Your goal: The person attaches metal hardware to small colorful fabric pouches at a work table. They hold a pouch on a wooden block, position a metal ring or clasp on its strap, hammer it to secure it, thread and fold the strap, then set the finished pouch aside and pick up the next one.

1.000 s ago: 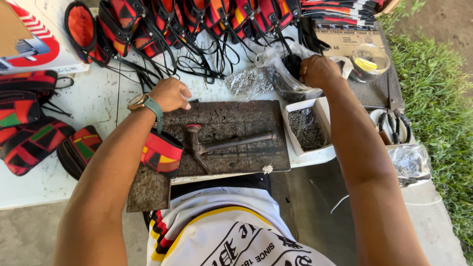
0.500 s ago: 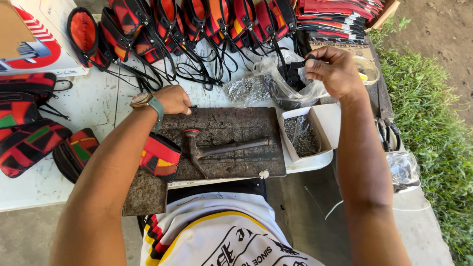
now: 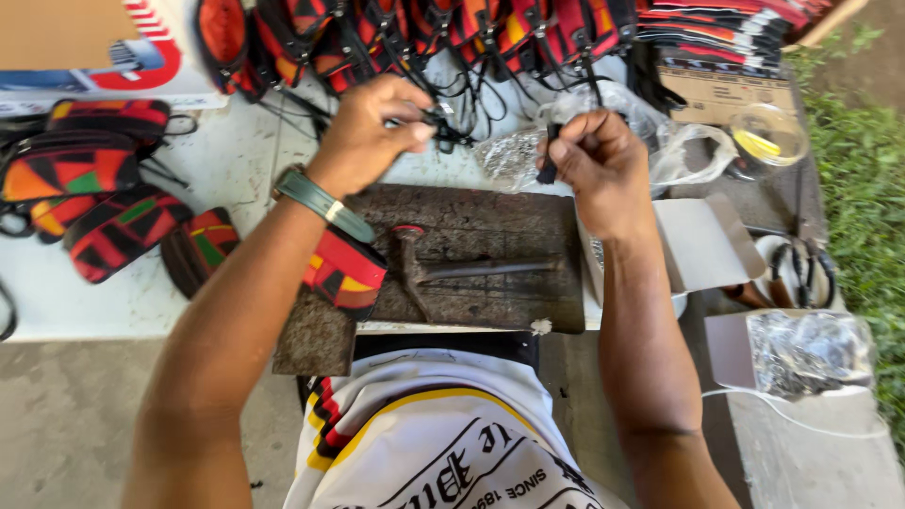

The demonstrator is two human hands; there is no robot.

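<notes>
Left fingers (image 3: 401, 118): pressed together, pinching the end of a thin black cord (image 3: 443, 127) just past the far edge of the slab.
Right fingers (image 3: 575, 141): curled in tight, nipping a small dark piece (image 3: 547, 170), probably a cord stopper or tab, too small to tell for sure.
Left hand (image 3: 363, 141): raised over the far left part of the slab, green wristband (image 3: 325, 205) on the wrist.
Right hand (image 3: 603, 170): level with the left, well apart from it, over the slab's far right corner.
Doing it well: best guess is cord end going into that little piece, so keep both pinches close to the tips, bring hands together slowly, hold the cord short so it stays stiff, don't snag the other loose cords.
Under the hands: dark rusty metal slab (image 3: 490, 273) on the white table (image 3: 123, 292), hammer (image 3: 443, 273) lying flat on it, untouched, red-tipped head to the left.
Near left: patterned red, black and yellow pouch (image 3: 344, 273) resting half on the slab beneath the left forearm.
Far: row of similar pouches (image 3: 424, 28) with black cords dangling toward the hands.
Right side: clear plastic bags (image 3: 514, 151) of small silvery bits, open white box (image 3: 707, 245), scissors (image 3: 801, 269) near the table edge.
Left side: more finished pouches (image 3: 85, 179) piled on the table.
</notes>
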